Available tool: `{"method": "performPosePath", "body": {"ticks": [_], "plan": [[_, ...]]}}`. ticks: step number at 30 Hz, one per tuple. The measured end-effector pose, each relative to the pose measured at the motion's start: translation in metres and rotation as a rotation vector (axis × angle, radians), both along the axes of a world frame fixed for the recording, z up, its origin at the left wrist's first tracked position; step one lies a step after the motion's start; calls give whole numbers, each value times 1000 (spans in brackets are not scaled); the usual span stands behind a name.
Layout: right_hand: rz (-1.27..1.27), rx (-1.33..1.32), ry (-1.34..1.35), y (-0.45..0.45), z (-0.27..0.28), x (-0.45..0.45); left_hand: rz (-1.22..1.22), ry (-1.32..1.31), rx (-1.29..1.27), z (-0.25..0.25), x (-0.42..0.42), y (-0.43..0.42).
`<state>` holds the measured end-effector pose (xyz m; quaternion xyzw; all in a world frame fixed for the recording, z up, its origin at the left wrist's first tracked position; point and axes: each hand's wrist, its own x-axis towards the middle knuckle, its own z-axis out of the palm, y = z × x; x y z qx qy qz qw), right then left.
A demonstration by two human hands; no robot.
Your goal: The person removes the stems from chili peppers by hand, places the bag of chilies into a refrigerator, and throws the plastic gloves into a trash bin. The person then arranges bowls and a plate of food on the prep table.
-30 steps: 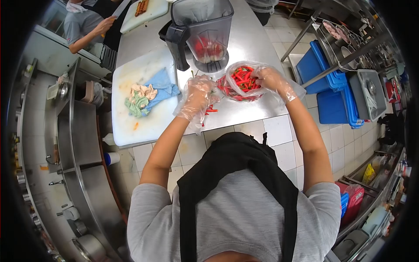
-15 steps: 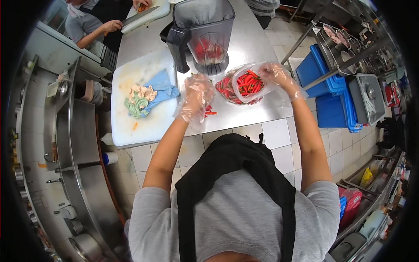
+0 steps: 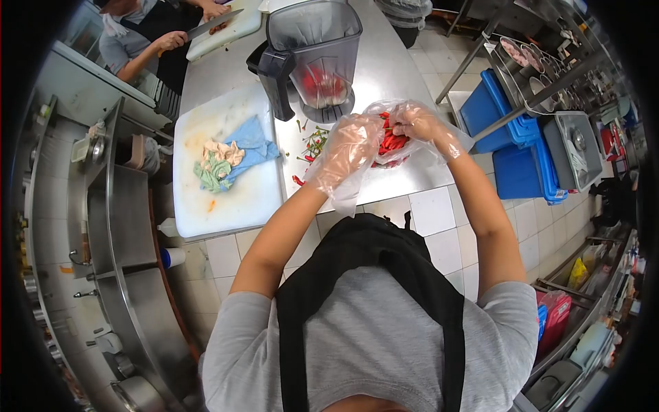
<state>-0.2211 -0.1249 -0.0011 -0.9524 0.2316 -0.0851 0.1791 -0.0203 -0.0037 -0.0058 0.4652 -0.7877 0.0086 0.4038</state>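
Observation:
Both of my hands wear clear plastic gloves. My right hand (image 3: 417, 125) is over the plastic bag of chilies, its fingers pinched at a red chili near the top. Red chilies (image 3: 394, 142) show in the bag's mouth between my hands. My left hand (image 3: 351, 145) reaches to the left side of the bag, fingers curled in; its fingertips are partly hidden, and what they hold cannot be made out. Left of it, green chili stems (image 3: 314, 143) and a few red pieces (image 3: 298, 180) lie on the steel table (image 3: 384, 58). Behind stands a blender jug (image 3: 316, 65) with red contents.
A white cutting board (image 3: 189, 147) on the left bears crumpled blue cloth (image 3: 252, 143) and other cloths. A co-worker's hand (image 3: 171, 41) holds a knife (image 3: 213, 25) over another board (image 3: 237, 31) at far left. Blue bins (image 3: 504, 113) stand to the right.
My left hand has moved right, from above the stems to the chili bag, uncovering the stems. My right hand has shifted slightly inward over the chilies. The co-worker's knife has moved slightly.

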Motion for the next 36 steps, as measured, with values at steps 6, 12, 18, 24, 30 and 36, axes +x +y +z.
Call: {"method": "performPosePath", "body": {"ticks": [6, 12, 18, 24, 30, 36], "plan": [[-95, 82, -19, 29, 45, 12, 33, -223, 26, 18, -5, -13], [-178, 342, -303, 32, 25, 14, 94, 141, 296, 30, -6, -14], [-199, 675, -392, 41, 27, 16, -200, 1088, 938, 8, 9, -18], [-221, 697, -313, 38, 24, 22, -92, 996, 874, 21, 3, 0], [-192, 410, -199, 51, 45, 30, -47, 36, 101, 13, 25, 0], [-12, 526, -20, 55, 61, 47, -192, 469, 545, 44, 46, 24]]}}
